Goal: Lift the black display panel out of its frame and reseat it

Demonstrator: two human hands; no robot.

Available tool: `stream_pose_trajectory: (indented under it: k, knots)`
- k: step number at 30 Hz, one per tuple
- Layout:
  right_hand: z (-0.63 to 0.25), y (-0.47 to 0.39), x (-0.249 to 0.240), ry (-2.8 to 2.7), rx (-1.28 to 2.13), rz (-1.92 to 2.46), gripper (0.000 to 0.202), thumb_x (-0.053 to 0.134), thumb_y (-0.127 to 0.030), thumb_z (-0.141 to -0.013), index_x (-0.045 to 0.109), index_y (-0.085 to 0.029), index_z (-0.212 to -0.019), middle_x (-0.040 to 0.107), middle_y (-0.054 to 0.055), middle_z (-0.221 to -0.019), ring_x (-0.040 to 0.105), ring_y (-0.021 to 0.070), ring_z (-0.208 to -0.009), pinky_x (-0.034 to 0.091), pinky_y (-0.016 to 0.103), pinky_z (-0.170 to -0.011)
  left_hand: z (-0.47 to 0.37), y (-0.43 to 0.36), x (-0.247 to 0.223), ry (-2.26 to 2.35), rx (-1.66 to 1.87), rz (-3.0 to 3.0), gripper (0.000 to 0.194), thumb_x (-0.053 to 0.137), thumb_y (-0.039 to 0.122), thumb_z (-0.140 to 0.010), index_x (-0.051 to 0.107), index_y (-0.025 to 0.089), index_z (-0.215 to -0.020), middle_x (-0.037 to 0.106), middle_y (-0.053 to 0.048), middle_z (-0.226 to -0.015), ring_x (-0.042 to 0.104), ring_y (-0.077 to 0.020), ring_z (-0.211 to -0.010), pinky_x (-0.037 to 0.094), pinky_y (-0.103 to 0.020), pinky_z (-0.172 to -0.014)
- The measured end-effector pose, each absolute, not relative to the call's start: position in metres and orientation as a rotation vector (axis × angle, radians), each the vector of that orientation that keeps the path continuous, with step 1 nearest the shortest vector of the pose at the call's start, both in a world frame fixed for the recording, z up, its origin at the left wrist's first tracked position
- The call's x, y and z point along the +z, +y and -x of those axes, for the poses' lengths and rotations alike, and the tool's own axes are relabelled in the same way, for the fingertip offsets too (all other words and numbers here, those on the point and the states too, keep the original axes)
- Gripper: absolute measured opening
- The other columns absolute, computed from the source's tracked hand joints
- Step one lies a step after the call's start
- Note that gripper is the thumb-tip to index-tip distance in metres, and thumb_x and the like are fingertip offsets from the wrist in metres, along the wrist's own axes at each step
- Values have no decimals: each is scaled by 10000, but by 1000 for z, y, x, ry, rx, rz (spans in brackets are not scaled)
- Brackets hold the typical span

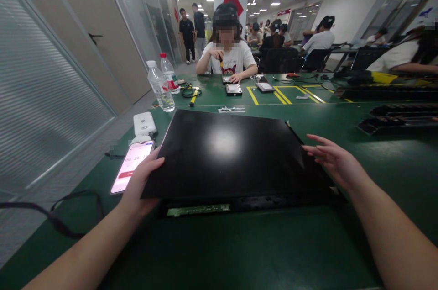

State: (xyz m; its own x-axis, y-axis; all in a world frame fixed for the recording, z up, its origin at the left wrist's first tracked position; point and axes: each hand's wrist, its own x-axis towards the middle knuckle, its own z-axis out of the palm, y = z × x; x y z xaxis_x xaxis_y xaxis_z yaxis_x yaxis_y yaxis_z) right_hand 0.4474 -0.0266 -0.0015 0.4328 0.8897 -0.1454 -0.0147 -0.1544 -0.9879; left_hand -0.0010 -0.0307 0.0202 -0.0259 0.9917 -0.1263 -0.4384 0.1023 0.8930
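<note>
A large flat black panel (226, 157) with a shiny face lies tilted above a dark frame (273, 201) on the green table (239, 249). A green circuit strip (198, 209) shows under the panel's near edge. My left hand (142, 180) grips the panel's left edge, thumb on top and the other fingers underneath, partly hidden. Beside the right edge is my right hand (337, 162), its fingers spread and holding nothing; whether the fingertips touch the edge is hard to tell.
At the left lie a lit phone (132, 166) and a white device (144, 124), with two bottles (160, 87) behind. Black strips (404, 118) lie at the right. Across the table a person (227, 52) handles small drives (234, 89). A black cable (58, 221) hangs at the left edge.
</note>
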Motion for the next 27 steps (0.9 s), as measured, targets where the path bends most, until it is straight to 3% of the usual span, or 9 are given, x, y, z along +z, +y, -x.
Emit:
stream_pose_trajectory:
  k: [5,8,18,27]
  knots:
    - [-449,-25,-5,-800,1007,1535,592,753,-317,-645,719,-184,-1220,796,127,-980,527,108,-556,374,206,-450,5,-29,12,957,1264,-826,571,797,280,-784,722,230,-1348,830,-56,-1161,773,-329,-1087,626,-377,-951]
    - [-447,-25,-4,-802,992,1556,602,750,-332,-636,705,-162,-1212,793,144,-968,450,81,-473,298,203,-398,5,-29,10,1016,1257,-837,600,786,312,-781,703,240,-1371,825,-57,-1171,780,-327,-1055,636,-382,-910]
    - [-445,-24,-4,-815,961,1600,475,620,-497,-786,691,-192,-1143,787,136,-925,396,88,-446,256,222,-392,-8,-34,25,1163,1198,-768,672,828,253,-676,720,192,-1337,825,-93,-1106,783,-315,-923,600,-291,-629]
    - [-449,-25,-5,-815,932,1633,510,635,-562,-734,688,-218,-1107,782,133,-913,409,106,-466,256,241,-410,-2,-26,19,1161,1118,-735,665,780,212,-755,678,200,-1411,829,-74,-1055,762,-237,-721,538,-252,-547]
